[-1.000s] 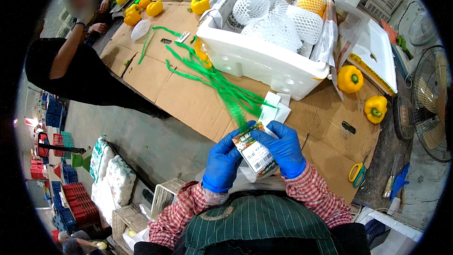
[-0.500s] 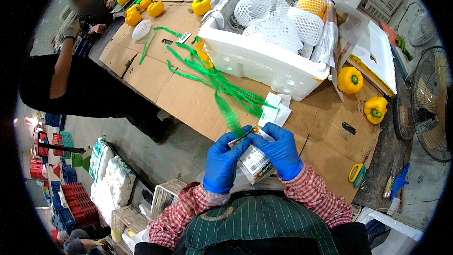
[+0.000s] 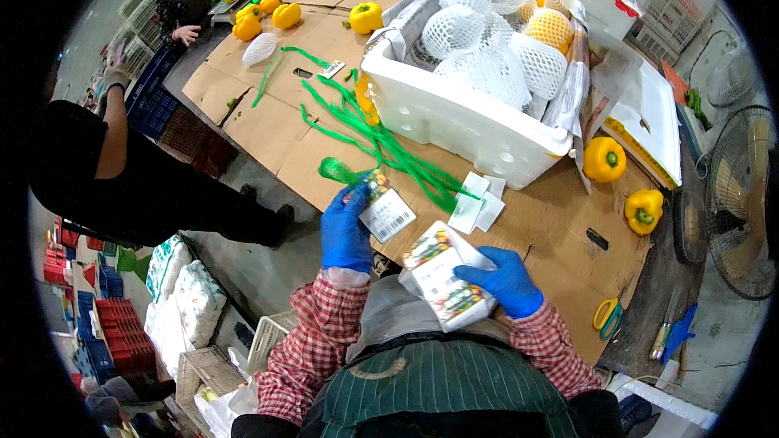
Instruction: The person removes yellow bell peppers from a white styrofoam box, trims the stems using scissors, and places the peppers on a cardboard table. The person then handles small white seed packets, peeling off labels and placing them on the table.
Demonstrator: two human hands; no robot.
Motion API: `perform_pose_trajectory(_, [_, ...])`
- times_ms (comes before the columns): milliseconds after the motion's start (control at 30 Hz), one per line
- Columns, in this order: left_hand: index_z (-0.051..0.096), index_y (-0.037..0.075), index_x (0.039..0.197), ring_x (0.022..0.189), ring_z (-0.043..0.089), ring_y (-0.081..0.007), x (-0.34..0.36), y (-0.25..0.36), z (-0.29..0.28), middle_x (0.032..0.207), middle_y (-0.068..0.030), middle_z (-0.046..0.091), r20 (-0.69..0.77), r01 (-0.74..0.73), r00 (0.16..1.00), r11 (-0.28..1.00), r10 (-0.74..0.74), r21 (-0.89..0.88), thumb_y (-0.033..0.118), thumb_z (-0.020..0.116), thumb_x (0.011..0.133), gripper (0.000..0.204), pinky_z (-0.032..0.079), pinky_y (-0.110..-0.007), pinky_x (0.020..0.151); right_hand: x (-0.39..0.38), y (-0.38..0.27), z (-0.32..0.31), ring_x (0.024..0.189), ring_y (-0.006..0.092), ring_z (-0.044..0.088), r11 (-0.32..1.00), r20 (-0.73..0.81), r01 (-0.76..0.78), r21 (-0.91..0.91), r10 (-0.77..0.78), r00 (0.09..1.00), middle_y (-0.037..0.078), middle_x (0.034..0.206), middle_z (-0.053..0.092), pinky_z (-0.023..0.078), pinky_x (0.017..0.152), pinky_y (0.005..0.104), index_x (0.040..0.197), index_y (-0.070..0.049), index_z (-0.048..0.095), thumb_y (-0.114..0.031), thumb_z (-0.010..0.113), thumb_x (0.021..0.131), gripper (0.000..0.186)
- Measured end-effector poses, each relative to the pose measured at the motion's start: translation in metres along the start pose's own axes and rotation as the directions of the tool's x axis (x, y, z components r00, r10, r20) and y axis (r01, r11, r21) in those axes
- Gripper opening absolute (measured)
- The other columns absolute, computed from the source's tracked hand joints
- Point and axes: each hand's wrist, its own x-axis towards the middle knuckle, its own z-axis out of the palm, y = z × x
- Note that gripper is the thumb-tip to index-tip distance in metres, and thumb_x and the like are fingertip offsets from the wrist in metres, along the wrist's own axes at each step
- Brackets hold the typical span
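My left hand (image 3: 345,235), in a blue glove, grips a printed label card (image 3: 388,216) with a green mesh strip (image 3: 334,169) attached at its top. Lower and to the right, my right hand (image 3: 510,284), also gloved, holds a stack of printed label cards (image 3: 434,259). Beyond both hands, long green mesh strips (image 3: 381,150) lie on the cardboard-covered table (image 3: 268,138), with white tags (image 3: 466,211) at their near ends. Behind them stands a foam box (image 3: 454,120) holding white foam-net sleeves and some yellow items in netting.
Yellow peppers (image 3: 604,159) sit at right and far left. A lid (image 3: 649,109), scissors (image 3: 608,316), knife (image 3: 664,328) and fan (image 3: 734,195) are to the right. A co-worker in black (image 3: 142,178) stands left, another person (image 3: 187,32) behind. Crates (image 3: 122,337) and white bundles (image 3: 187,304) are below left.
My hands have separated: the left moved left and up with one card and its green strip, the right holds the card stack. The co-worker's hand at left has shifted.
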Motion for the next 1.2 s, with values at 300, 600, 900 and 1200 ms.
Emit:
perform_pose_trajectory(300, [0.051, 0.000, 0.103, 0.091, 0.052, -0.0182, -0.017, 0.009, 0.027, 0.097, -0.0089, 0.055, 0.184, 0.193, 0.964, 0.981, -0.190, 0.006, 0.014, 0.048, 0.079, 0.028, 0.043, -0.031, 0.077, -0.001, 0.053, -0.081, 0.085, 0.0176, 0.053, 0.942, -0.481, -0.092, -0.324, -0.081, 0.873, 0.012, 0.100, 0.054, 0.043, 0.074, 0.0280, 0.118, -0.001, 0.036, -0.010, 0.061, 0.072, 0.052])
perform_pose_trajectory(600, [0.047, -0.006, 0.106, 0.084, 0.056, -0.0182, -0.054, 0.003, 0.059, 0.096, -0.0133, 0.056, 0.366, 0.518, 0.783, 0.853, -0.503, 0.065, 0.012, 0.049, 0.079, 0.032, 0.044, -0.027, 0.077, -0.010, -0.032, -0.046, 0.089, 0.0241, 0.050, 0.608, -0.211, 0.498, -0.618, -0.739, 0.640, 0.011, 0.103, 0.050, 0.042, 0.075, 0.0331, 0.105, -0.008, 0.050, -0.006, 0.059, 0.068, 0.038])
perform_pose_trajectory(900, [0.052, -0.001, 0.097, 0.072, 0.052, -0.0145, -0.059, -0.004, 0.037, 0.081, -0.0096, 0.056, 0.227, 0.076, 0.956, 0.900, -0.189, 0.428, 0.031, 0.033, 0.087, 0.038, 0.042, -0.025, 0.057, 0.004, -0.047, -0.013, 0.070, 0.0141, 0.056, 0.860, -0.202, 0.482, -0.171, -0.509, 0.837, 0.008, 0.079, 0.059, 0.045, 0.059, 0.0248, 0.095, -0.003, 0.056, -0.007, 0.063, 0.068, 0.029])
perform_pose_trajectory(1200, [0.055, -0.001, 0.096, 0.070, 0.053, -0.0094, -0.064, 0.026, 0.071, 0.083, -0.0066, 0.058, 0.226, 0.119, 0.938, 0.858, -0.262, 0.500, 0.006, 0.061, 0.071, 0.026, 0.041, -0.020, 0.058, 0.006, -0.049, -0.010, 0.076, 0.0098, 0.054, 0.935, -0.057, 0.252, 0.250, -0.246, 0.968, 0.007, 0.086, 0.059, 0.044, 0.069, 0.0220, 0.100, 0.001, 0.053, -0.008, 0.061, 0.072, 0.030])
